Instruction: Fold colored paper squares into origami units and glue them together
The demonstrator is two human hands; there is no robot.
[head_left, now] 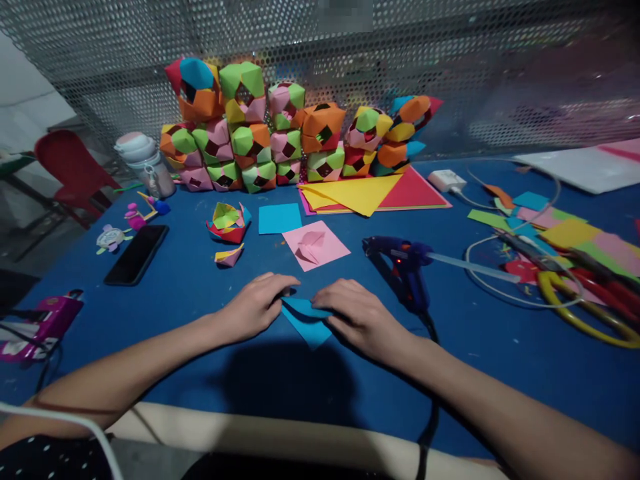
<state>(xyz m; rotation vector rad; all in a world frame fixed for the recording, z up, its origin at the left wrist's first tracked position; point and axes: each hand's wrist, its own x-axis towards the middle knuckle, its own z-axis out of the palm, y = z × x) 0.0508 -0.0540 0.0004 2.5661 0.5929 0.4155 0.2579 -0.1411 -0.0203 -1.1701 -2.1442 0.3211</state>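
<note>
A blue paper (pixel 311 328) with a raised fold lies on the table between my hands, one corner pointing toward me. My left hand (pixel 256 303) has its fingers closed on the paper's left corner. At the right corner, the curled fingers of my right hand (pixel 357 313) grip the same sheet. Just beyond, a pink square (pixel 330 248) carries a small folded pink piece. A flat blue square (pixel 280 219) lies behind it. To the left are a partly joined multicolour paper piece (pixel 229 225) and a small folded piece (pixel 229 256).
A glue gun (pixel 407 263) with its cord is right of my hands. Stacked paper balls (pixel 250 147) line the back. Phone (pixel 137 255) and bottle (pixel 145 163) stand left; scissors (pixel 575 320), cable and paper scraps (pixel 570 233) lie right.
</note>
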